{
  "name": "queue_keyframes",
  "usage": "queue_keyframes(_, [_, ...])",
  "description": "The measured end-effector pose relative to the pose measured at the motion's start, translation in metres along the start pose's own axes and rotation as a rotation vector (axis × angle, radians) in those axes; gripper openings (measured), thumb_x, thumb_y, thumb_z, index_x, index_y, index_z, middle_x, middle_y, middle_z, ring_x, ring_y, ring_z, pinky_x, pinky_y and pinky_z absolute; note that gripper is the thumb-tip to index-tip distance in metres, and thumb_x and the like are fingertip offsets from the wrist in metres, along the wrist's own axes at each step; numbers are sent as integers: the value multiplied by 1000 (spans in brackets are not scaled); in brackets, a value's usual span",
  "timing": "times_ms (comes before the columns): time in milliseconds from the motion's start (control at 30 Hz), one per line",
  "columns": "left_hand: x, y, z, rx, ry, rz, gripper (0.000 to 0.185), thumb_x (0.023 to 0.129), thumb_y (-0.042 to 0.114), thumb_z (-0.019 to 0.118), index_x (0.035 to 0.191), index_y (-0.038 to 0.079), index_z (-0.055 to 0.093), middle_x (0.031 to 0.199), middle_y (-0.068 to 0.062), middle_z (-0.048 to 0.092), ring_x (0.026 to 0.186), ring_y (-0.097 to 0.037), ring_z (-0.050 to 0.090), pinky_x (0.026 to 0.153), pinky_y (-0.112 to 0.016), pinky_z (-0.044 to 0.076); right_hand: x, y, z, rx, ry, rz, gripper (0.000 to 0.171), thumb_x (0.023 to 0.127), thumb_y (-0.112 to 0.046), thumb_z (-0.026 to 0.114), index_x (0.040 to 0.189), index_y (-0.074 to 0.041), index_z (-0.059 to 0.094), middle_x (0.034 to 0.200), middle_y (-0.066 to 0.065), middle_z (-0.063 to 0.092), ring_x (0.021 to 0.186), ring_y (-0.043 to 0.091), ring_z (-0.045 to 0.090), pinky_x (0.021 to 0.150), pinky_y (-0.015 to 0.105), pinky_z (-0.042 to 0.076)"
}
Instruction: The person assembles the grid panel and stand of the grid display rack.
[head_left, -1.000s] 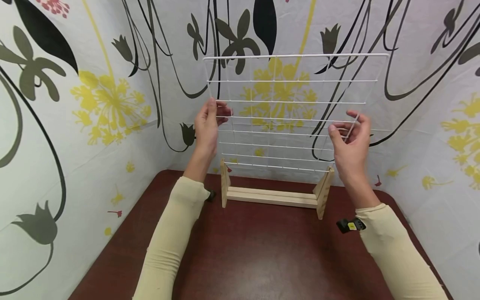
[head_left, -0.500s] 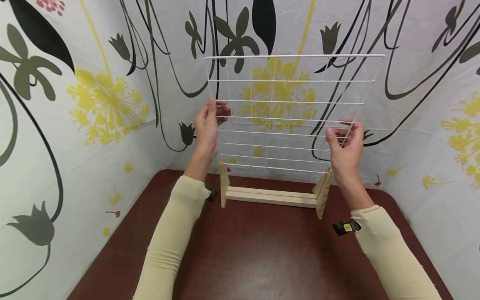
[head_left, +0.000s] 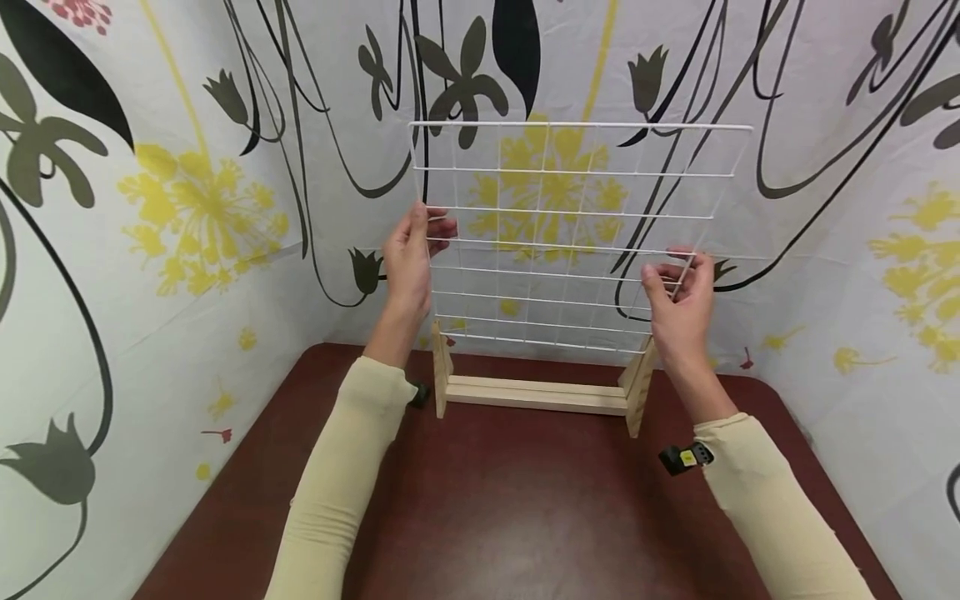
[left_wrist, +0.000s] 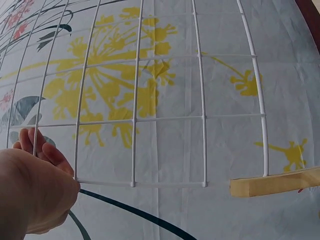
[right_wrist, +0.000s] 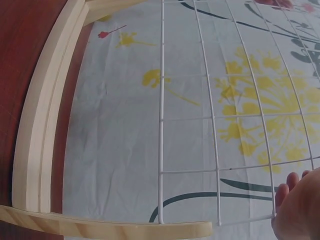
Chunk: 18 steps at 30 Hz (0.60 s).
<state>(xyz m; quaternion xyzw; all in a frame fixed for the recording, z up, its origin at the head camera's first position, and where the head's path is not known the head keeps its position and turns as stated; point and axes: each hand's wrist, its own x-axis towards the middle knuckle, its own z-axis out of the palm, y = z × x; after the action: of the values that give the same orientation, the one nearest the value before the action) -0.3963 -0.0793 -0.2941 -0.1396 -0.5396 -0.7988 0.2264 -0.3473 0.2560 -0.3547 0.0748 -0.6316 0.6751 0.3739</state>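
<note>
A white wire grid panel (head_left: 581, 125) stands nearly upright above a pale wooden stand (head_left: 536, 394). My left hand (head_left: 411, 258) holds the panel's left edge, thumb in front and fingers behind the wires. At the right edge, my right hand (head_left: 684, 308) pinches the side wire between thumb and fingers. The panel's bottom wire runs between the tops of the stand's two side pieces. In the left wrist view, its end meets a wooden side piece (left_wrist: 275, 183). The right wrist view shows the other end right at the opposite side piece (right_wrist: 125, 230).
The stand sits toward the back of a dark red-brown table (head_left: 510, 500). A white cloth with printed flowers (head_left: 255, 308) hangs closely around the table's back and sides. A small black device (head_left: 686, 457) is strapped at the right wrist.
My right hand has moved left and slightly down, and the panel's right side and top edge have come with it. The left hand keeps its grip. The head view has turned slightly.
</note>
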Motion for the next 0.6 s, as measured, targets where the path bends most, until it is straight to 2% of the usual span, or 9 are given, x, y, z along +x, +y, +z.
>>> queue_keyframes(200, [0,-7,-5,-20,8,-32,35,112,37,52,101,13,75,86,3,79,87,-16,77,86,-33,58,-2,5,1,-63,-2,12,44,99,-6,73,139,-6,55,97,-10,68,89,8,64,73,19,48])
queue_keyframes(300, [0,-11,-8,-37,24,-57,34,112,35,52,99,13,75,86,3,79,87,-18,77,87,-35,58,-2,8,2,-77,-7,21,45,99,-8,73,140,-7,55,98,-9,68,90,8,64,74,19,48])
queue_keyframes(500, [1,-16,-10,-42,3,-48,34,111,39,53,101,13,74,88,2,79,87,-17,77,94,-47,56,-3,12,1,-42,-1,13,42,99,-7,72,137,-6,55,99,-4,68,90,9,65,73,18,49])
queue_keyframes(533, [1,-16,-9,-40,-3,-47,34,111,39,54,102,13,74,88,2,79,87,-16,77,94,-45,56,-4,11,1,-34,1,17,41,99,-5,72,136,-7,56,98,-3,69,88,8,65,73,17,49])
queue_keyframes(600, [1,-16,-8,-24,-11,-44,35,110,40,54,102,12,74,88,2,79,87,-15,77,91,-41,57,-7,6,2,-8,4,24,41,98,-2,71,135,0,54,96,-2,69,84,7,65,71,15,50])
